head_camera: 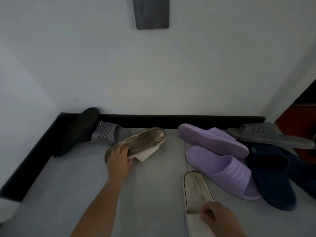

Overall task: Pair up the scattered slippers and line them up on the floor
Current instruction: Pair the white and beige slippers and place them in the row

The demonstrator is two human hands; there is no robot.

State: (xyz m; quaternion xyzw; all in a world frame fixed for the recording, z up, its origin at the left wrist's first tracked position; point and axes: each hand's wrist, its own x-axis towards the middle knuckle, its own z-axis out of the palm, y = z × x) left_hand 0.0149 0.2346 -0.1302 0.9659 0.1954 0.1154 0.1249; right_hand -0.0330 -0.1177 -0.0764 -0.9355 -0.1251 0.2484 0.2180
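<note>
My left hand (pixel 119 158) grips the heel end of a white slipper (pixel 142 142) turned on its side, its dirty brown sole facing me. My right hand (pixel 215 218) holds the upper of the matching white slipper (pixel 196 190), which lies flat with its sole up at the lower right. Two purple slippers lie to the right, one sole up (pixel 212 139) and one upright (pixel 222 170). A dark navy slipper (pixel 273 182) sits beside them. One grey perforated slipper (pixel 270 135) lies at the far right and another (pixel 107 134) by the wall, partly under a black slipper (pixel 80 130).
A black skirting board (pixel 171 120) runs along the white wall and down the left side. The grey floor (pixel 150 194) lies between my arms. A dark grey panel (pixel 152 12) hangs on the wall above. A reddish-brown piece of furniture (pixel 299 120) stands at the right.
</note>
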